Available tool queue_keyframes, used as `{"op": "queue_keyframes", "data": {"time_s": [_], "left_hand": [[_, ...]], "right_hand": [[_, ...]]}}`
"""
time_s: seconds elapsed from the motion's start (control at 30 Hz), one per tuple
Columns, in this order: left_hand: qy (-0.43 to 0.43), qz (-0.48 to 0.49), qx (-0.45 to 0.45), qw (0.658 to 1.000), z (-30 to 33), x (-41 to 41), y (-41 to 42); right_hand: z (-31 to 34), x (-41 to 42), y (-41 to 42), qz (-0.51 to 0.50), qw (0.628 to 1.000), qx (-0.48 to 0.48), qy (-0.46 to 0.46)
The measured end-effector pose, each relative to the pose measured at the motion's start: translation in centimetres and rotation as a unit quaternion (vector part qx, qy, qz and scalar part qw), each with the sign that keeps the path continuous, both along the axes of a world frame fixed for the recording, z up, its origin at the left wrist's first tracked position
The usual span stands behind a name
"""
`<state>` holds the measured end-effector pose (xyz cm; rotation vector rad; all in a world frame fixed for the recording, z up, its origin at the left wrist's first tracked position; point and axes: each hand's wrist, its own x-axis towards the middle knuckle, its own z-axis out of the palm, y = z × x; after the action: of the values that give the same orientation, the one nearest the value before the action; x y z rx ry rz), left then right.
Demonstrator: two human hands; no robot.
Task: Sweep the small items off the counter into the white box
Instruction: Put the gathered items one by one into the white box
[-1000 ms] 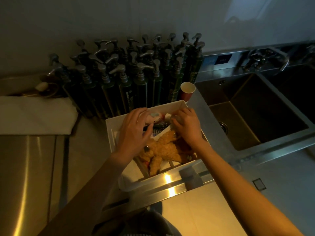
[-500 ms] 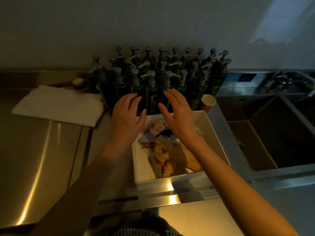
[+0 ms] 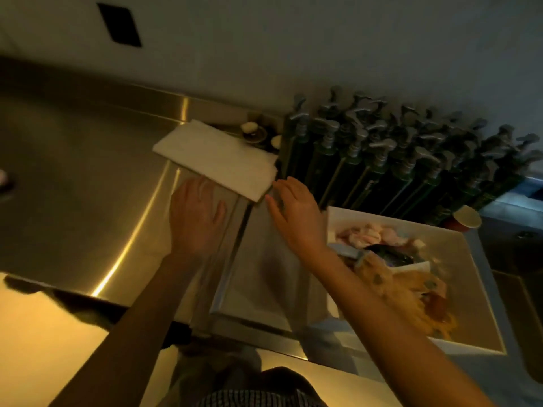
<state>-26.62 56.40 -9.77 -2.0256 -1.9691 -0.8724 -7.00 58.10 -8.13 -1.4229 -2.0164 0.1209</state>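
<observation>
Head view shows both hands mid-frame with each grip open and empty: the left hand (image 3: pixel 197 214) lies flat on the steel table (image 3: pixel 73 177), and the right hand (image 3: pixel 296 214) reaches with fingers spread toward the corner of a folded white cloth (image 3: pixel 217 161). Right of the right forearm, the white box (image 3: pixel 476 292) sits at centre right, holding small items (image 3: pixel 390 259), with dark pump bottles (image 3: pixel 396 160) just above it.

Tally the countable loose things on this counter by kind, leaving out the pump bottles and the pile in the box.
White box: 1
Folded white cloth: 1
Paper cup: 1
Total: 3
The pump bottles are too tightly packed to count, and the box contents are too jumbled.
</observation>
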Motion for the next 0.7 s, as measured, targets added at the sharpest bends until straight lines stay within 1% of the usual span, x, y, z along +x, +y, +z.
{"op": "queue_keyframes", "data": {"time_s": [0.23, 0.37, 0.53, 0.7], "left_hand": [[0.005, 0.077, -0.027, 0.997, -2.9, -11.6, -2.5], [0.003, 0.131, -0.085, 0.988, -4.3, -17.9, -3.4], [-0.044, 0.164, -0.090, 0.981, -5.5, -25.1, -3.4], [-0.043, 0.184, -0.090, 0.978, -5.9, -31.8, -1.9]], "right_hand": [[-2.3, -11.4, 0.9, 0.057, 0.997, 0.032, -0.039], [-5.2, -17.9, 1.7, 0.090, 0.995, -0.020, -0.026], [-7.3, -25.1, 2.8, 0.125, 0.990, -0.062, -0.035], [-8.1, -32.4, 4.9, 0.147, 0.986, -0.065, -0.048]]}}
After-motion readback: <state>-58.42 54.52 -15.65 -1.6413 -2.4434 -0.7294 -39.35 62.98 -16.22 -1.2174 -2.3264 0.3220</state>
